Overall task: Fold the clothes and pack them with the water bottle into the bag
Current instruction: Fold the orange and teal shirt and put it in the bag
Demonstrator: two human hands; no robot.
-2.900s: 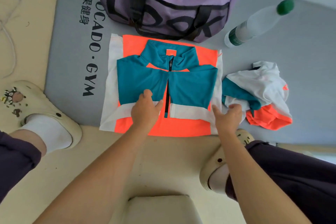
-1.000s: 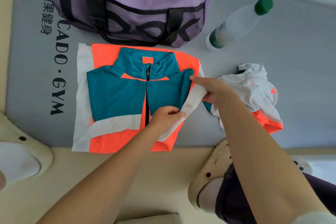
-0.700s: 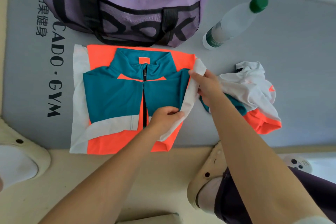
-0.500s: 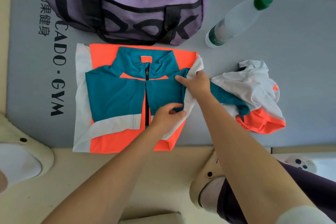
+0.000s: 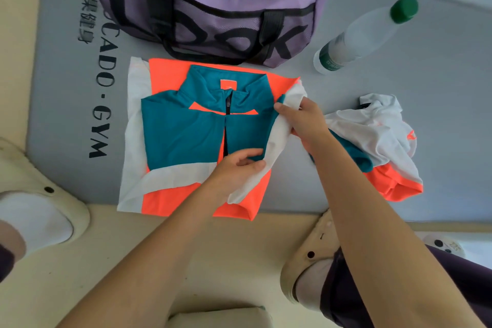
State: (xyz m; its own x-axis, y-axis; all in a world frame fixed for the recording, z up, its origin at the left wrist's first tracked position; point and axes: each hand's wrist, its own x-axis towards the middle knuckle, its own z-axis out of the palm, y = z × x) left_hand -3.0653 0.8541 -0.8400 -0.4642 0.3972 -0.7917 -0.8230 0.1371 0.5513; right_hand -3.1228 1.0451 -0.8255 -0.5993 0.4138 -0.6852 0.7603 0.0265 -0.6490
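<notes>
Jacket [image 5: 183,136] lay centre frame on the grey mat [image 5: 439,93], below the purple bag [image 5: 213,21]. Our left hand [image 5: 239,168] pinched its lower right edge and our right hand [image 5: 306,120] gripped the upper edge, which we had lifted inward since flattening; the side fold was underway. Bottle [image 5: 364,34] and crumpled garment [image 5: 378,141] lay unmoved.

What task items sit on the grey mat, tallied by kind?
Garments: 2, the jacket being folded and the crumpled garment
Bags: 1, the purple bag
Water bottles: 1, the bottle with a green cap
Total: 4
</notes>
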